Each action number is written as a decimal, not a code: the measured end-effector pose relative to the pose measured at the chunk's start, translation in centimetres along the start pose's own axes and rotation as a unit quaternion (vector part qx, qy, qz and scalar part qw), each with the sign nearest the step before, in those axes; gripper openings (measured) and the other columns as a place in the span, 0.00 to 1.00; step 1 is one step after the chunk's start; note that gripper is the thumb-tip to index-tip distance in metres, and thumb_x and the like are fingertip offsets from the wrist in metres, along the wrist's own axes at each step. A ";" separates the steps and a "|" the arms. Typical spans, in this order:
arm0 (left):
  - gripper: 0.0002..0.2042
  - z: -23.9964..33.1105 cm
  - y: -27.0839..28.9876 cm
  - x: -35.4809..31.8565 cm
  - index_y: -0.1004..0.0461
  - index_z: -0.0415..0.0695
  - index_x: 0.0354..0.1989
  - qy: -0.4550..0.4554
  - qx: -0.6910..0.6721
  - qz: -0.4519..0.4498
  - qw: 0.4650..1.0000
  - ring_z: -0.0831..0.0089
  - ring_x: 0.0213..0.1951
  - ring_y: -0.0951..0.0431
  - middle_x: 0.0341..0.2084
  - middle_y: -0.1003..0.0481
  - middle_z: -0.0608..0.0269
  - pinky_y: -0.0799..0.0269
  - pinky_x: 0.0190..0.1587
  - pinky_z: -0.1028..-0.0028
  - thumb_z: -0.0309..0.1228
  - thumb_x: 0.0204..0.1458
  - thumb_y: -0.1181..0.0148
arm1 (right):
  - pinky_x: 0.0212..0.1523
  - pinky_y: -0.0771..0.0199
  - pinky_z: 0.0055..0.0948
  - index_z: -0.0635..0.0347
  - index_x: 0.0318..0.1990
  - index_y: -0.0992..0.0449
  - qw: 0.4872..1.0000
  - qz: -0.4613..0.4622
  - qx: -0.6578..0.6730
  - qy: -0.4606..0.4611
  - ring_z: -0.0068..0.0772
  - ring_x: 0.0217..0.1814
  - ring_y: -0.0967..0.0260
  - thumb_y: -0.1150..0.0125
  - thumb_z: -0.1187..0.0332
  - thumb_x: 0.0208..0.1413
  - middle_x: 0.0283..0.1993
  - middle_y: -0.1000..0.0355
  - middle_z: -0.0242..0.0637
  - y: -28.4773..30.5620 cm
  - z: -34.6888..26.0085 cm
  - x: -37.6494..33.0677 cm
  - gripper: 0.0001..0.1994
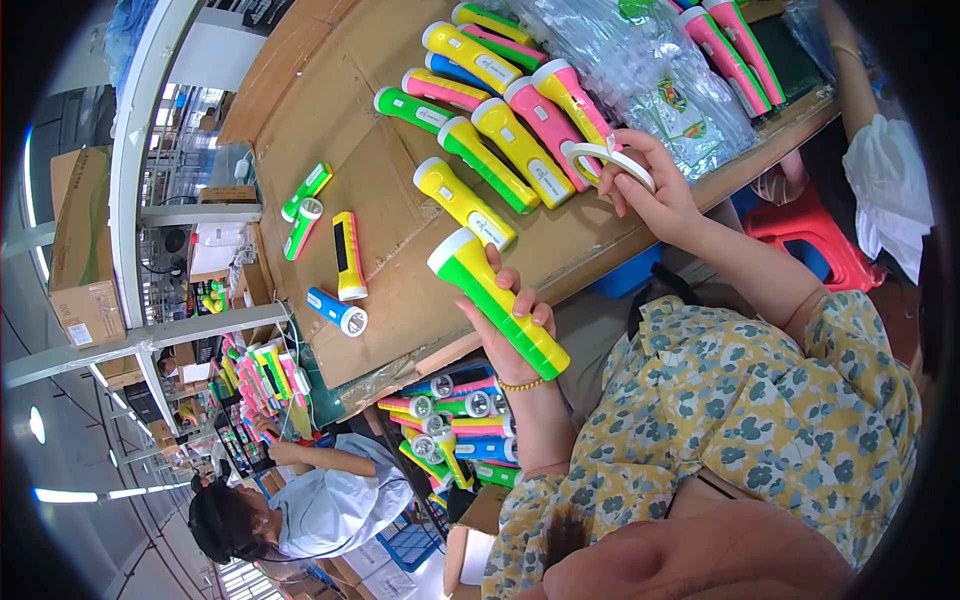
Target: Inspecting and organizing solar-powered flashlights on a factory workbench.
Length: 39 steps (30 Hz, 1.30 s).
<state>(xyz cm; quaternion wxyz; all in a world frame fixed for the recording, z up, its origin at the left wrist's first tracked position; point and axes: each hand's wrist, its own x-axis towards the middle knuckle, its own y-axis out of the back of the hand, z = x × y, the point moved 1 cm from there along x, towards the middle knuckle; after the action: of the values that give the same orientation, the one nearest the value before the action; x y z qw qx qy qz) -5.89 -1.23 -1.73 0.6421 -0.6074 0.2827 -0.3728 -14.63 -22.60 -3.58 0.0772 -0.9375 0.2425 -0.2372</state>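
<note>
My left hand (503,345), with a beaded bracelet at the wrist, is wrapped round a green and yellow flashlight (480,282) with a white head. It tilts above the table's front edge. Between the fingers and thumb of my right hand (655,195) is a thin white ring (598,150); its exact kind is unclear. Near that hand lie several large flashlights (522,150) in a row, yellow, green, pink and blue. A yellow flashlight (460,202) lies just beyond the one I hold. Clear plastic bags (650,90) are piled beyond my right hand.
Small flashlights (345,255) lie on the cardboard-covered table (385,190) at left. More flashlights (455,430) are heaped below its edge. A co-worker (320,500) sits at lower left; another person's arm (855,85) shows at upper right by a red stool (815,240). A metal frame (140,180) stands left.
</note>
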 end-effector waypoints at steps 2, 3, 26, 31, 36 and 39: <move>0.31 0.0 0.0 0.0 0.51 0.49 0.65 -0.002 0.001 0.000 1.000 0.77 0.31 0.32 0.41 0.34 0.69 0.31 0.35 0.70 0.54 0.59 0.60 | 0.29 0.35 0.18 0.57 0.59 0.45 1.000 0.001 0.000 0.000 0.18 0.27 0.37 0.56 0.78 0.58 0.37 0.31 0.37 0.0 0.0 0.0 0.20; 0.31 -0.1 -0.1 0.0 0.51 0.49 0.65 -0.001 0.001 0.000 1.000 0.77 0.31 0.32 0.41 0.34 0.69 0.31 0.35 0.70 0.54 0.59 0.60 | 0.29 0.35 0.18 0.57 0.59 0.45 1.000 0.001 0.000 0.001 0.18 0.27 0.37 0.56 0.78 0.58 0.37 0.31 0.37 0.0 0.0 0.0 0.20; 0.29 0.6 -0.6 0.5 0.49 0.46 0.64 -0.020 -0.105 0.041 0.993 0.79 0.34 0.31 0.41 0.33 0.68 0.31 0.36 0.74 0.48 0.58 0.55 | 0.31 0.36 0.19 0.58 0.61 0.49 0.999 -0.022 -0.025 -0.002 0.21 0.27 0.37 0.59 0.77 0.59 0.37 0.33 0.42 0.1 0.0 0.0 0.21; 0.29 0.7 -1.1 0.6 0.50 0.40 0.64 -0.041 -0.096 0.084 0.991 0.74 0.43 0.30 0.49 0.36 0.60 0.31 0.46 0.70 0.43 0.58 0.54 | 0.31 0.36 0.19 0.58 0.61 0.49 0.999 -0.018 -0.026 -0.012 0.21 0.27 0.37 0.59 0.77 0.60 0.37 0.33 0.43 0.2 0.0 0.0 0.21; 0.27 0.6 -1.1 0.7 0.53 0.30 0.61 -0.051 -0.099 0.088 0.990 0.64 0.47 0.31 0.51 0.38 0.52 0.33 0.52 0.68 0.26 0.53 0.55 | 0.31 0.36 0.19 0.58 0.60 0.48 0.999 -0.023 -0.029 -0.007 0.21 0.27 0.37 0.59 0.77 0.59 0.37 0.33 0.44 0.2 0.1 0.0 0.21; 0.27 0.6 -1.1 0.7 0.53 0.30 0.61 -0.036 -0.106 0.079 0.991 0.64 0.49 0.31 0.51 0.38 0.51 0.34 0.54 0.68 0.25 0.52 0.57 | 0.31 0.35 0.19 0.58 0.60 0.49 0.999 -0.022 -0.032 -0.007 0.21 0.27 0.37 0.59 0.77 0.59 0.37 0.33 0.44 0.3 0.2 -0.1 0.21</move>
<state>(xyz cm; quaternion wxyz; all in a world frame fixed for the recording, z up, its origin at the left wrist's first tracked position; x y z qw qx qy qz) -5.18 -1.46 -0.55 0.6113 -0.6607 0.3442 -0.2671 -14.79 -22.84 -3.86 0.0437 -0.9463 0.2283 -0.2246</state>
